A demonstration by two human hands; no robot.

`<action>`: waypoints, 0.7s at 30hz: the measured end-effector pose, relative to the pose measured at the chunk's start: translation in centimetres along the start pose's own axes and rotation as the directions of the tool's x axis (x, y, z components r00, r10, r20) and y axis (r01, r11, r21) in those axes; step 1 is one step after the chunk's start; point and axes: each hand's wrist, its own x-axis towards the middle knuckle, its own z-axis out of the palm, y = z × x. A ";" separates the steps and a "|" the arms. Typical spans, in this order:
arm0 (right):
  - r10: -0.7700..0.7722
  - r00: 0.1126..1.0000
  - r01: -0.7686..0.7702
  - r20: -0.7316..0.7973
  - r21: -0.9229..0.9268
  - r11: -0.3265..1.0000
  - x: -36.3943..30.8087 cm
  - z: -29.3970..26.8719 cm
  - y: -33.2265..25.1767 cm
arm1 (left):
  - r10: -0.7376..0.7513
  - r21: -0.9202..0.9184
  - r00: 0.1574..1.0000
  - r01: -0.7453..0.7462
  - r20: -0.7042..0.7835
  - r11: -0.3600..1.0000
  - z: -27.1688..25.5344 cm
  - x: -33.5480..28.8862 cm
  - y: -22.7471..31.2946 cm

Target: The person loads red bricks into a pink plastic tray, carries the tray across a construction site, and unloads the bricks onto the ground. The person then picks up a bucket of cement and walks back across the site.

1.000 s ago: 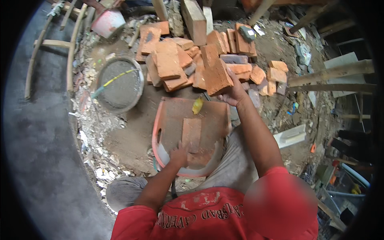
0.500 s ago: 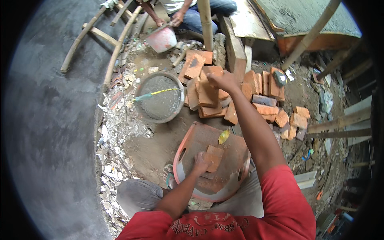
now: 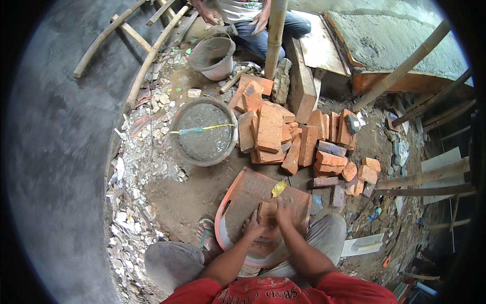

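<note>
My left hand (image 3: 252,226) grips the near-left side of an orange brick (image 3: 267,209) over a shallow reddish plastic tub (image 3: 226,196) between my knees. Close to the brick's right side is my right hand (image 3: 285,210), smeared by motion; its fingers and anything in them cannot be made out. A yellow leaf (image 3: 279,188) lies in the tub just beyond the hands. Further out is a heap of orange bricks (image 3: 270,128), stacked and leaning on one another.
Left of the bricks stands a round basin of wet grey mortar (image 3: 202,114), a yellow-and-teal strip across it. A co-worker's hand (image 3: 260,21) shows beyond a mortar bucket (image 3: 218,68). A bamboo pole (image 3: 275,38) rises behind the bricks. Rubble (image 3: 132,223) lines the smooth grey surface at left.
My right hand has come back from the brick heap to beside the brick in my left hand. That brick is turned. The co-worker's bucket now stands upright, with their hands off it.
</note>
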 end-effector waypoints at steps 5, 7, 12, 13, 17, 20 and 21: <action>0.503 0.835 -0.437 0.221 -0.287 0.852 2.0 -0.1 7.8 | 0.153 -0.288 0.988 -0.137 0.034 0.948 4.4 0.0 0.8; 0.431 0.862 -0.423 0.268 -0.091 0.902 1.0 -1.2 4.7 | 0.216 -0.563 0.963 -0.090 0.161 0.821 1.8 -0.7 0.1; 0.215 0.704 -0.593 0.677 0.393 0.703 -0.3 -7.6 -2.0 | 0.529 -0.872 0.721 0.222 0.448 0.437 -3.7 -1.5 1.6; 0.132 0.677 -0.636 0.724 0.485 0.601 -1.0 -9.5 -4.2 | 0.594 -0.900 0.703 0.160 0.392 0.405 -4.7 -1.9 3.1; -0.210 0.924 0.019 0.321 0.509 0.861 1.8 -13.0 -9.1 | 0.709 -0.973 0.685 0.001 0.169 0.231 -8.3 -4.1 11.3; -0.235 0.966 0.177 0.107 0.390 0.904 6.3 -13.7 -15.5 | 0.662 -0.967 0.749 -0.158 0.016 0.202 -10.5 -1.7 13.7; -0.216 0.970 0.168 0.111 0.335 0.927 7.2 -14.1 -18.5 | 0.617 -0.954 0.782 -0.245 -0.090 0.172 -11.9 -0.8 13.8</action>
